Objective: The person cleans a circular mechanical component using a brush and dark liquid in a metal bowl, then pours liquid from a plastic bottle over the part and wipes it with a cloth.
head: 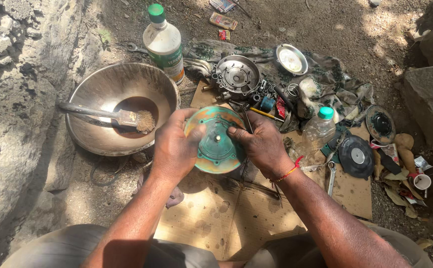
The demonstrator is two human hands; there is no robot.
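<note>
We are gripping a round, rusty green metal disc (215, 140) between our left hand (175, 147) and right hand (262, 144), above flattened brown cardboard (211, 213), beside a dented metal bowl (102, 89).

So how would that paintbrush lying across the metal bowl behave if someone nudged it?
The paintbrush rests across the metal bowl on a sloped wall, so a nudge would probably slide it down toward the dark liquid. Its handle looks rigid and light; the bristles seem splayed and soft, likely to flex. It looks grimy, so possibly slippery.
</note>
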